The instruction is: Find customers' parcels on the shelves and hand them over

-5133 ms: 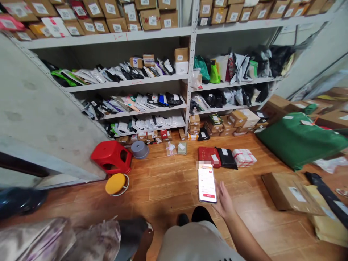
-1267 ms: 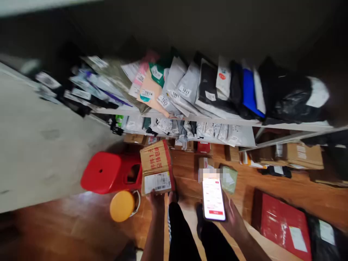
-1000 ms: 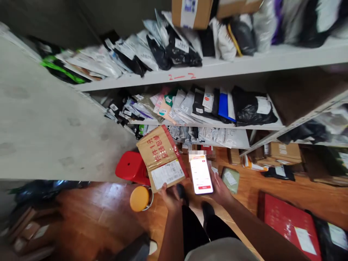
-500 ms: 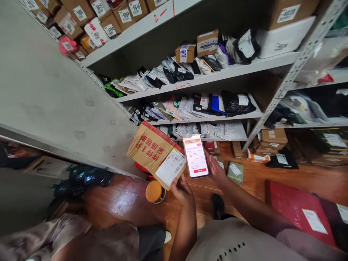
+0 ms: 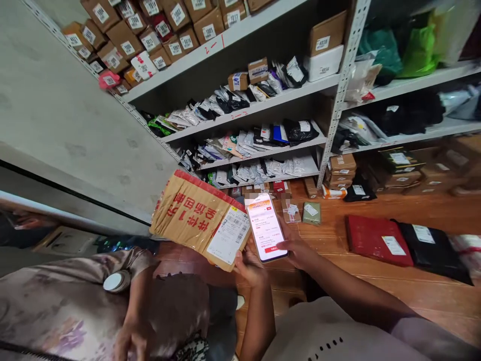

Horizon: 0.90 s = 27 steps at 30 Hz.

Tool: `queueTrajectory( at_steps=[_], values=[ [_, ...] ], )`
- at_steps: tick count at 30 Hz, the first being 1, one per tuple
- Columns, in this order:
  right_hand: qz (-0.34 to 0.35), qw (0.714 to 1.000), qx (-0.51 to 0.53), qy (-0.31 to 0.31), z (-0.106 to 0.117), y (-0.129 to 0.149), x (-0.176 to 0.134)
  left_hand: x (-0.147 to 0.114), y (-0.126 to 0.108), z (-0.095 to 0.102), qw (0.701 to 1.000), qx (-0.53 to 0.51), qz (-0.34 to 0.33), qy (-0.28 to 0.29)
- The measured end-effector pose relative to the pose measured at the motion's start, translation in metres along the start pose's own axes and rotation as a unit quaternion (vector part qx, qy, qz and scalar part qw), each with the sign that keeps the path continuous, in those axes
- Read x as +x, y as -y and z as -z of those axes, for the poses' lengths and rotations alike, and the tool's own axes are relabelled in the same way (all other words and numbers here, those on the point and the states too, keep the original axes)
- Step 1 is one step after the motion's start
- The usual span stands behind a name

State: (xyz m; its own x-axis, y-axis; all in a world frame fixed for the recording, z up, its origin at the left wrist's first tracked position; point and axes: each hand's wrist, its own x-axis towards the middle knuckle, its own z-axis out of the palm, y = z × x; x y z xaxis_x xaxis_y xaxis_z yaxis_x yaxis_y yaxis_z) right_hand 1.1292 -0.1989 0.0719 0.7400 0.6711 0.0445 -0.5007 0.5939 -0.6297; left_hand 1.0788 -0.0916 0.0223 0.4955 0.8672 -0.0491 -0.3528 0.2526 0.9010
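My left hand [image 5: 251, 266] grips the lower right corner of a flattened brown cardboard parcel [image 5: 184, 213]. Red printed characters and a red strip mark the parcel, and a white shipping label [image 5: 230, 234] faces up beside my fingers. In my right hand [image 5: 295, 246] is a smartphone [image 5: 264, 228] with its lit screen towards me, close to the parcel's right edge. My right thumb lies over the red button low on the screen. The fingers behind the phone are mostly hidden.
White metal shelves [image 5: 240, 113] ahead hold labelled boxes [image 5: 178, 15] and bagged parcels. A red parcel [image 5: 378, 240] and a black parcel [image 5: 432, 250] lie on the wooden floor at right. Another person's hand [image 5: 135, 336] shows at lower left, near a round white-topped object [image 5: 114, 282].
My view has swung right, bringing more right-hand shelving and floor parcels into sight. My right thumb has come onto the phone screen. The other person at left shows more, including a hand.
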Motion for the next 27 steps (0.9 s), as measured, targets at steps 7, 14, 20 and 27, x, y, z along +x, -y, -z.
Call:
queueTrajectory(
  at_steps=[7,14,20,27],
  values=[
    [0.041,0.994,-0.076,0.067,-0.020,0.012,-0.061,-0.056,-0.019,0.007,0.992,-0.103,-0.076,-0.012],
    [0.046,0.986,-0.115,0.110,-0.014,0.045,-0.097,-0.095,-0.024,-0.008,0.986,-0.126,-0.106,0.021],
    [0.054,0.985,-0.103,0.125,0.006,0.061,-0.122,-0.130,-0.015,-0.022,0.979,-0.179,-0.098,-0.019],
    [0.048,0.986,-0.109,0.113,0.027,0.081,-0.164,-0.176,-0.005,-0.034,0.977,-0.195,-0.078,-0.040]
  ],
)
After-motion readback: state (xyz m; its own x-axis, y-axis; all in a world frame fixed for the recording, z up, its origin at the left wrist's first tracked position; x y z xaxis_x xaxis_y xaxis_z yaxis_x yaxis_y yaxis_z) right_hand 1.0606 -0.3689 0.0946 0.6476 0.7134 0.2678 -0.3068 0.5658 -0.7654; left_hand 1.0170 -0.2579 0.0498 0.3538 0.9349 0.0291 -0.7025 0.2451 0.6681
